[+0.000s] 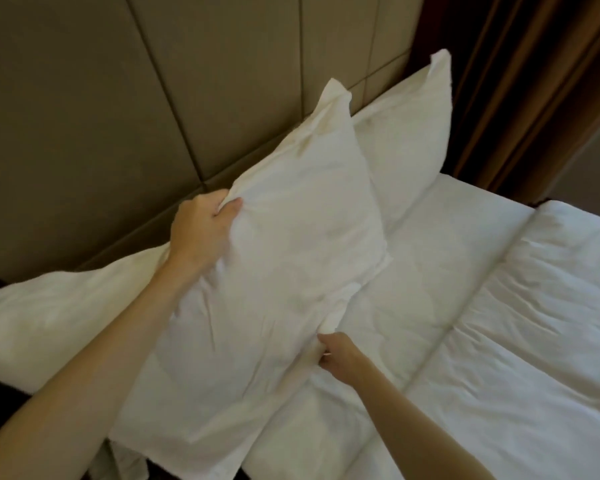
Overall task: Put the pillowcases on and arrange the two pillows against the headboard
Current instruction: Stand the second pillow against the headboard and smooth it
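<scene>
I hold a white cased pillow (284,244) tilted above the bed, its far corner pointing up toward the padded beige headboard (118,98). My left hand (201,233) grips its upper left edge. My right hand (336,355) pinches its lower right edge. A second white pillow (406,133) leans upright against the headboard, behind and to the right of the one I hold. A third white pillow (49,313) lies flat at the left, partly hidden under my left arm.
The white bedsheet (430,271) covers the mattress, with a folded white duvet (541,323) lying at the right. Brown curtains (534,81) hang beyond the bed's far right. Dark floor shows at the lower left.
</scene>
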The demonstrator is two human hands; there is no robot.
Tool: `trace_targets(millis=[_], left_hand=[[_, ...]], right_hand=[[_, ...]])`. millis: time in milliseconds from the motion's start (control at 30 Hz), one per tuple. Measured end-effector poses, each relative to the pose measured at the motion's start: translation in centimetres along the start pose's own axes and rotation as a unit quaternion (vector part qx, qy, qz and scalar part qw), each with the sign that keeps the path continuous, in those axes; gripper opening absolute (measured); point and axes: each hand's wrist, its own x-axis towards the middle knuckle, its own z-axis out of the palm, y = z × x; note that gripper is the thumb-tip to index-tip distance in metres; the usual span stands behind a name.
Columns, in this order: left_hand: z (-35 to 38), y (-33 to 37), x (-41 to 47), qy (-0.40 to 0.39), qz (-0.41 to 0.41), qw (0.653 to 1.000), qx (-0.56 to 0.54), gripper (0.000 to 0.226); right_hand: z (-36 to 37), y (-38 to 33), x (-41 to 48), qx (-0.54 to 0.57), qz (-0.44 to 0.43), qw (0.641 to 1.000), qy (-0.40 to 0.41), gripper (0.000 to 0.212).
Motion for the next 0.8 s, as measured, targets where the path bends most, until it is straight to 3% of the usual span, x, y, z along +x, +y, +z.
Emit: trace_targets(millis=[67,200,433,600,800], left_hand=[[0.2,-4.2,0.3,-0.01,-0.043,0.989,0.144,0.032],[1.1,-11.6,-1.2,-0.078,-0.032,0.934,0.347,0.024],[0.2,-15.5,-4.3,-0.097,-0.046,0.899,0.424,0.03],[-0.9,-15.7,-4.4,-0.059,0.008,0.906,0.42,0.027],[-3.4,-14.7,-1.2,0.01,0.121,0.904,0.41,0.027]], right_hand=[[1.7,-0.4,0.6,-0.021,0.015,1.0,0.009,0.004],[3.4,-2.1,1.6,-0.023,-0.014,1.0,0.012,0.016],[4.3,-4.9,1.9,-0.036,-0.065,0.997,0.026,0.016],[4.9,-5.7,2.6,-0.078,-0.092,0.992,0.046,0.016],[6.5,-6.2,4.4,-0.064,-0.096,0.993,-0.007,0.047]])
